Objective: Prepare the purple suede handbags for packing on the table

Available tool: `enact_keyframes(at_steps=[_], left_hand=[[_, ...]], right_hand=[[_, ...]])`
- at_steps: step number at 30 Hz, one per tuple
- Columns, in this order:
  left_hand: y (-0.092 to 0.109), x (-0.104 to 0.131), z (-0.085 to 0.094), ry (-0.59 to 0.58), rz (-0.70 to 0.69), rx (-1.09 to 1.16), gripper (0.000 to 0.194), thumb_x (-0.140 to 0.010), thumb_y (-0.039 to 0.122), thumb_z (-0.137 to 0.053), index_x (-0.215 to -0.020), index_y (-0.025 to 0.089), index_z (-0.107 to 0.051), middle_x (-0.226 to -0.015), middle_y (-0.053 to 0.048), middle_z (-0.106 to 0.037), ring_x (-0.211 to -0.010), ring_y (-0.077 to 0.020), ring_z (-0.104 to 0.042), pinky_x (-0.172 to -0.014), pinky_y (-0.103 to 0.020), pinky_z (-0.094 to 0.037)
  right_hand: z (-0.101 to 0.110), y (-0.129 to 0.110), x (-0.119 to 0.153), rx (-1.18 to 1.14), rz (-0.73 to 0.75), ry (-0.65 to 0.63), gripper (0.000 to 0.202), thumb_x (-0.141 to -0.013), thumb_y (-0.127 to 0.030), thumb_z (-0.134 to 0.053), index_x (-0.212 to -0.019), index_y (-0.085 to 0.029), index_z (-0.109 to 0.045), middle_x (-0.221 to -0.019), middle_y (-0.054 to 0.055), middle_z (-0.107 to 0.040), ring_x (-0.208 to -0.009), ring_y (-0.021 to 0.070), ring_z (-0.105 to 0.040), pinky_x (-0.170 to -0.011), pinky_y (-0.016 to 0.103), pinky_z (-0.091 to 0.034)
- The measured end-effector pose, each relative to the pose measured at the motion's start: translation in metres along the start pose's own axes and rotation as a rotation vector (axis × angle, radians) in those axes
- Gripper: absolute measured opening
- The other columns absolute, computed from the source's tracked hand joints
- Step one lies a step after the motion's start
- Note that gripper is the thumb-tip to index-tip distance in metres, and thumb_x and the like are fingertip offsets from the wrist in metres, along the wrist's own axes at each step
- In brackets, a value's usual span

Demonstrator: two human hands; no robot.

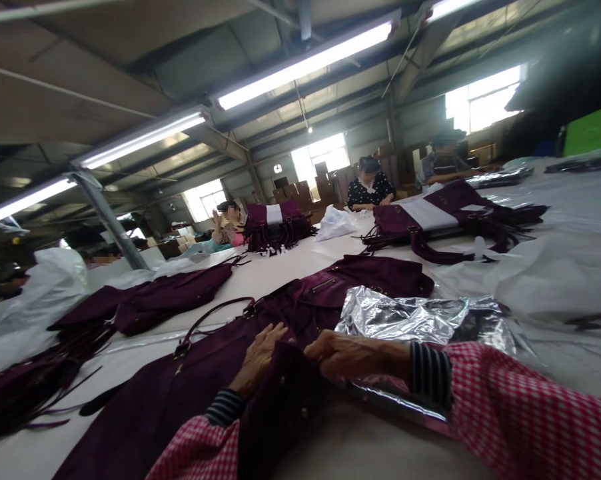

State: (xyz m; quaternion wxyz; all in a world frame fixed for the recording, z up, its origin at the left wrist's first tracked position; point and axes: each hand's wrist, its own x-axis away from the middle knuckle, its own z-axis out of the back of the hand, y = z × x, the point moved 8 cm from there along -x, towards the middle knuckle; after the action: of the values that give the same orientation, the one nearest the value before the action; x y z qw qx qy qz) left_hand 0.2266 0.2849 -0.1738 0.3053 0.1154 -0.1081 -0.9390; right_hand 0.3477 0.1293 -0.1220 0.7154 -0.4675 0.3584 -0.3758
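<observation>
A purple handbag [145, 400] with a strap handle and metal fittings lies on the table right in front of me. My left hand [261, 357] rests on it with the fingers stretched out; a raised fold of purple material hides part of the palm. My right hand [348, 355] is closed with curled fingers on the upper edge of that fold. Beside my right forearm is a crinkled silver foil sheet [405, 317]. Another purple bag [380, 270] lies just beyond the first.
More purple bags [175, 300] lie to the left, beside clear plastic [55, 287]. Stacked purple bags with white bands [425, 215] stand farther back. Clear plastic sheets [560, 280] cover the right side. Several people [370, 187] sit across the white table [320, 250].
</observation>
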Motion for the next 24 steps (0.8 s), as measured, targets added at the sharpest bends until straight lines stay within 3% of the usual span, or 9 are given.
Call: enact_keyframes(at_steps=[3,7,10,13,16,20,24], left_hand=[[0.006,0.003,-0.003,-0.013,0.017,0.038,0.054,-0.096,0.041,-0.043,-0.146,0.023,-0.052,-0.159,-0.006,-0.043,-0.152,-0.0281,-0.028,-0.125,-0.052,-0.025],[0.015,0.002,0.006,0.010,0.037,0.120,0.052,-0.096,0.043,-0.044,-0.143,0.024,-0.056,-0.157,-0.006,-0.046,-0.151,-0.0294,-0.030,-0.125,-0.052,-0.022],[0.026,0.004,0.021,0.055,0.025,0.210,0.051,-0.097,0.043,-0.040,-0.136,0.019,-0.062,-0.152,-0.009,-0.053,-0.147,-0.0307,-0.037,-0.125,-0.050,-0.025],[0.043,0.013,0.039,0.109,-0.016,0.331,0.055,-0.102,0.047,-0.029,-0.127,0.018,-0.068,-0.141,-0.008,-0.063,-0.136,-0.0271,-0.052,-0.120,-0.042,-0.036],[0.060,0.023,0.049,0.094,-0.068,0.511,0.053,-0.102,0.052,-0.034,-0.118,0.020,-0.073,-0.130,-0.005,-0.070,-0.122,-0.0256,-0.062,-0.114,-0.038,-0.042],[0.069,0.027,0.045,0.000,-0.089,0.577,0.050,-0.101,0.051,-0.038,-0.123,0.021,-0.071,-0.132,-0.004,-0.069,-0.127,-0.0258,-0.059,-0.118,-0.039,-0.039],[0.065,0.027,0.029,-0.075,-0.105,0.486,0.054,-0.103,0.051,-0.032,-0.137,0.021,-0.062,-0.149,-0.004,-0.056,-0.143,-0.0240,-0.046,-0.125,-0.041,-0.028]], right_hand=[[-0.004,-0.017,0.011,-0.013,-0.084,0.011,0.023,-0.067,-0.020,-0.064,-0.057,-0.017,-0.044,-0.058,-0.007,-0.036,-0.055,0.0077,-0.030,-0.049,0.024,-0.022],[-0.008,-0.019,0.013,-0.070,-0.130,0.161,0.026,-0.077,-0.036,-0.071,-0.065,-0.016,-0.059,-0.063,-0.005,-0.047,-0.061,0.0099,-0.039,-0.055,0.024,-0.029],[-0.013,-0.010,0.009,-0.112,-0.078,0.197,0.023,-0.082,-0.037,-0.069,-0.076,-0.014,-0.069,-0.069,-0.002,-0.056,-0.065,0.0112,-0.046,-0.060,0.024,-0.034],[-0.018,0.006,0.006,-0.141,-0.092,0.181,0.025,-0.080,-0.038,-0.071,-0.077,-0.013,-0.071,-0.066,-0.002,-0.057,-0.060,0.0103,-0.045,-0.057,0.023,-0.034],[-0.017,0.015,0.003,-0.137,-0.099,0.237,0.024,-0.080,-0.037,-0.070,-0.081,-0.013,-0.074,-0.069,-0.001,-0.062,-0.062,0.0127,-0.052,-0.060,0.023,-0.041],[-0.012,0.017,0.000,0.040,-0.083,0.386,0.017,-0.080,-0.029,-0.066,-0.076,-0.014,-0.072,-0.070,-0.001,-0.061,-0.070,0.0162,-0.056,-0.063,0.024,-0.044],[-0.009,0.020,-0.003,0.107,-0.076,0.405,0.014,-0.077,-0.026,-0.065,-0.072,-0.014,-0.069,-0.068,-0.002,-0.058,-0.067,0.0138,-0.052,-0.059,0.021,-0.041]])
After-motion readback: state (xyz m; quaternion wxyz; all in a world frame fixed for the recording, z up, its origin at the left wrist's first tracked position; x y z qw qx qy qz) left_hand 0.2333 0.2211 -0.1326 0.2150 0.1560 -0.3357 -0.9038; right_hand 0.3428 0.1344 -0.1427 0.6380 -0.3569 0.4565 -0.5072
